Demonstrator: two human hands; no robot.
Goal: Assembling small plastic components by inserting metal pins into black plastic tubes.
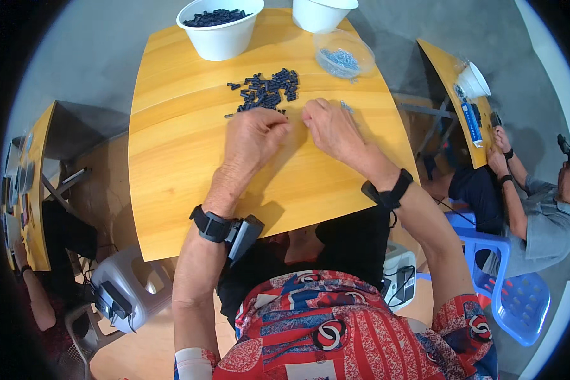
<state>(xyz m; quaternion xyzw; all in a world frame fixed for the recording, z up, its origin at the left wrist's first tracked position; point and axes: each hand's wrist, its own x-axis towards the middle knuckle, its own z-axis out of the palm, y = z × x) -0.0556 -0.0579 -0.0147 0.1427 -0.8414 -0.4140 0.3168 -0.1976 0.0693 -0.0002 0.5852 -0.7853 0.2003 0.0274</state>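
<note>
My left hand point(252, 138) is closed in a pinch at the near edge of a loose pile of small black tubular plastic parts point(266, 90). Just to its right, with a narrow gap between them, my right hand point(333, 130) also has its fingers pressed together. Whatever either one pinches is too small or hidden to make out. A few small silvery metal pieces point(346, 106) lie on the wooden table point(190, 183) beyond my right hand. More of them fill a clear round plastic tub point(344, 56) farther back.
A white bucket point(220, 31) full of black parts stands at the far left of the table, another white bucket point(323, 14) at the far right. Side tables with seated people flank me. A blue plastic chair point(519, 297) is at right, a grey stool point(130, 285) at left.
</note>
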